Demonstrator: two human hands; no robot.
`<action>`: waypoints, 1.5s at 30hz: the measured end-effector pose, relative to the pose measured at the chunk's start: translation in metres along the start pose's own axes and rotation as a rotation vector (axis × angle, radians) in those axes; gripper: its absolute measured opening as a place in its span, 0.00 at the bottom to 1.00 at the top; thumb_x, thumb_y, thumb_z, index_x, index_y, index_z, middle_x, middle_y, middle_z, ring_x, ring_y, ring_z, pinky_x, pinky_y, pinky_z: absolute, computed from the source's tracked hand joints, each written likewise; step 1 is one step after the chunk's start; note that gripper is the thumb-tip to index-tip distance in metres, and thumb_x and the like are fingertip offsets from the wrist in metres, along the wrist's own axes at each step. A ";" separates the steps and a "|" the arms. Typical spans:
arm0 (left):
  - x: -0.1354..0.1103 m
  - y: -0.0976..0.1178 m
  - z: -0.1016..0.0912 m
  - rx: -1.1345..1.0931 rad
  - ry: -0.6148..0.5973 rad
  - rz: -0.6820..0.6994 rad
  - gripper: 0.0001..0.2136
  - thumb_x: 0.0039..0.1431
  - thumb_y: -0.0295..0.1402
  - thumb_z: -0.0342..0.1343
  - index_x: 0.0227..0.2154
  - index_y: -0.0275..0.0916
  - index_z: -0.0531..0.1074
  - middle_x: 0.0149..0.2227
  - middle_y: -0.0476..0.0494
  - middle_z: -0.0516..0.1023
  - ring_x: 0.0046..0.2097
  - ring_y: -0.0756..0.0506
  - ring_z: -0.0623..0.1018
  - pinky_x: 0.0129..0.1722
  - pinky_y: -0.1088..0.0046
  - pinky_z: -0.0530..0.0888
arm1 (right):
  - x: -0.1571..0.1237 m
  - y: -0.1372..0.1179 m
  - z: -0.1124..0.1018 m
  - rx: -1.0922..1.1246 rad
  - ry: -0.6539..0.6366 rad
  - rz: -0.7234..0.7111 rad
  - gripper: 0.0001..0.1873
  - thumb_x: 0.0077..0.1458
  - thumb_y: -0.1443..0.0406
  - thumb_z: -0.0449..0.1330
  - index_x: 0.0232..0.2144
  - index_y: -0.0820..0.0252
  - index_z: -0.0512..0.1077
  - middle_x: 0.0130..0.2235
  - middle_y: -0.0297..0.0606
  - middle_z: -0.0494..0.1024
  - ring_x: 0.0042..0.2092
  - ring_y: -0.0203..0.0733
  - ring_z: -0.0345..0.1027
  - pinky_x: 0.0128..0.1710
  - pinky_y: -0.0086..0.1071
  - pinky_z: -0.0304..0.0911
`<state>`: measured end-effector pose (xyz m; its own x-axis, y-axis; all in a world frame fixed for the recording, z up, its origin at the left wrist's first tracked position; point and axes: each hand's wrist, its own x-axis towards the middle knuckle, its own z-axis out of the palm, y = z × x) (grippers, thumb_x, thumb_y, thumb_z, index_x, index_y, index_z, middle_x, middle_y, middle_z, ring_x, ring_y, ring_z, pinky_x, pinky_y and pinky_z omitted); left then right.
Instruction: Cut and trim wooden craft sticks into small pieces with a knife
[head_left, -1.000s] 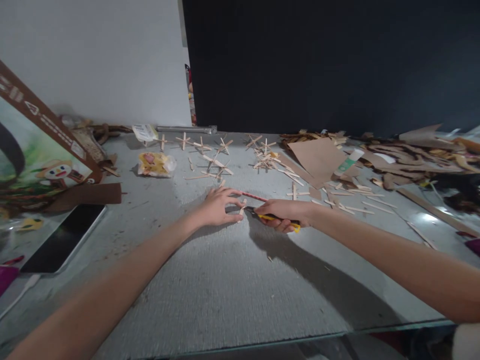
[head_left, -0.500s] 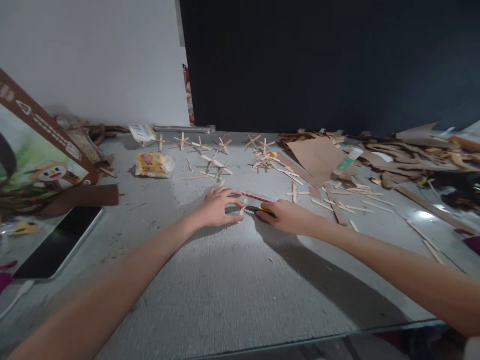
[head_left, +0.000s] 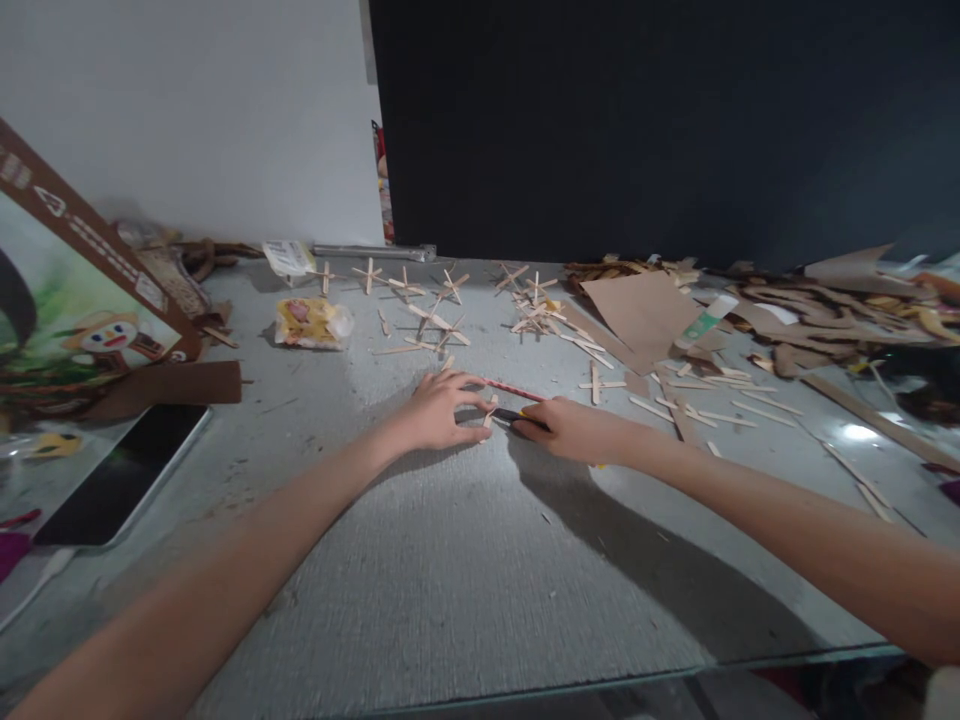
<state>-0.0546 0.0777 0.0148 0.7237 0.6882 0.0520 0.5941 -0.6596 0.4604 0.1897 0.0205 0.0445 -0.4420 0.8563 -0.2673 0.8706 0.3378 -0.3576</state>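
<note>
On the gray tabletop (head_left: 420,580), I have the left hand (head_left: 439,412) loosely bent, thumb and forefinger holding a short, pale wooden stick (head_left: 491,410); the right hand (head_left: 574,430) curls closed around a black-and-yellow tool (head_left: 508,415), dark tip beside the wood. Beyond lie stick crosses (head_left: 595,384).

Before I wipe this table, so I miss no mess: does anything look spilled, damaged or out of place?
No spill shows. Tiny pale slivers lie loose on the table, on the near side of the right hand, like stray offcuts. Toward the back right, brown strips are heaped untidily, their ragged edges looking torn.
</note>
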 end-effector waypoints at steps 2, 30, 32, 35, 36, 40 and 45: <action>-0.001 0.001 -0.001 -0.007 -0.008 -0.006 0.18 0.63 0.49 0.63 0.51 0.51 0.82 0.69 0.44 0.70 0.72 0.25 0.60 0.68 0.40 0.58 | 0.002 0.000 -0.005 0.138 -0.087 0.057 0.19 0.72 0.58 0.51 0.27 0.56 0.65 0.22 0.35 0.70 0.22 0.37 0.62 0.24 0.30 0.51; -0.003 0.005 -0.004 -0.026 -0.085 0.015 0.24 0.59 0.45 0.64 0.59 0.54 0.78 0.71 0.43 0.67 0.72 0.26 0.61 0.69 0.42 0.58 | -0.019 0.013 0.011 0.132 0.308 0.060 0.19 0.70 0.51 0.45 0.30 0.52 0.60 0.22 0.30 0.64 0.25 0.41 0.61 0.28 0.32 0.49; -0.007 0.006 -0.005 -0.046 -0.089 0.020 0.22 0.58 0.47 0.66 0.56 0.54 0.80 0.71 0.43 0.67 0.72 0.25 0.60 0.69 0.41 0.57 | -0.024 0.011 0.014 0.087 0.307 0.089 0.18 0.70 0.51 0.45 0.33 0.53 0.63 0.22 0.31 0.66 0.25 0.42 0.63 0.28 0.32 0.48; -0.012 0.010 -0.004 -0.037 -0.058 0.008 0.22 0.56 0.49 0.68 0.53 0.52 0.81 0.68 0.42 0.70 0.71 0.26 0.63 0.69 0.41 0.56 | -0.030 0.009 0.018 0.018 0.306 0.090 0.18 0.72 0.53 0.44 0.38 0.54 0.67 0.24 0.35 0.71 0.27 0.44 0.67 0.28 0.32 0.48; -0.014 0.012 -0.003 -0.036 -0.043 0.000 0.22 0.56 0.50 0.68 0.52 0.51 0.81 0.67 0.41 0.71 0.70 0.27 0.64 0.69 0.42 0.56 | -0.031 0.010 0.019 -0.005 0.303 0.081 0.18 0.72 0.53 0.44 0.39 0.55 0.68 0.25 0.36 0.72 0.28 0.45 0.69 0.28 0.32 0.48; -0.020 0.018 0.002 -0.062 -0.008 -0.013 0.21 0.59 0.48 0.67 0.53 0.49 0.80 0.66 0.41 0.73 0.70 0.29 0.65 0.70 0.44 0.56 | -0.037 0.018 0.020 -0.098 0.292 0.042 0.17 0.74 0.56 0.45 0.48 0.56 0.70 0.30 0.40 0.79 0.30 0.46 0.73 0.28 0.31 0.51; -0.021 0.016 0.005 -0.060 -0.031 -0.031 0.21 0.56 0.47 0.69 0.52 0.49 0.80 0.70 0.42 0.69 0.74 0.31 0.61 0.73 0.43 0.50 | -0.040 0.026 0.026 -0.215 0.312 -0.131 0.17 0.74 0.61 0.47 0.57 0.55 0.70 0.48 0.46 0.82 0.30 0.42 0.75 0.29 0.31 0.54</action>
<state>-0.0582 0.0515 0.0164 0.7162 0.6978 0.0098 0.5951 -0.6180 0.5138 0.2242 -0.0153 0.0229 -0.4944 0.8668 0.0644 0.8512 0.4979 -0.1660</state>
